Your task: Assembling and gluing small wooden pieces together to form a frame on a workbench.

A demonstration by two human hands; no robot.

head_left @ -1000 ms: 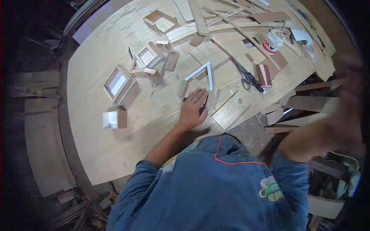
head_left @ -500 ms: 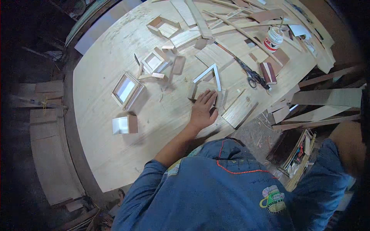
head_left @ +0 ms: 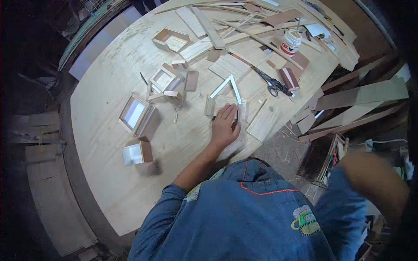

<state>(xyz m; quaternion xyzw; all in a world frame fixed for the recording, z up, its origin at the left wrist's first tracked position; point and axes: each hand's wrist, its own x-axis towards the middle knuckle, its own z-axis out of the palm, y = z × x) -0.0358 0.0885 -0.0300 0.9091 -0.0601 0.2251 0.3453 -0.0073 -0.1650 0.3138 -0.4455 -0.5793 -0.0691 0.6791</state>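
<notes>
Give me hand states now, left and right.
Left hand: open, palm flat on the wooden frame pieces on the table.
Right hand: out of view; only a blurred forearm shows.

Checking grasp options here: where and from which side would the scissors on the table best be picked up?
Take the scissors by the dark looped handles, the end nearest the table edge, coming from above on the person's right. They lie flat, blades pointing away toward the strips, handles free of clutter.

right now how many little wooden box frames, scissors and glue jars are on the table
small wooden box frames: 4
scissors: 1
glue jar: 1
total: 6
The left hand rests flat beside an unfinished corner frame, not counted.
</notes>
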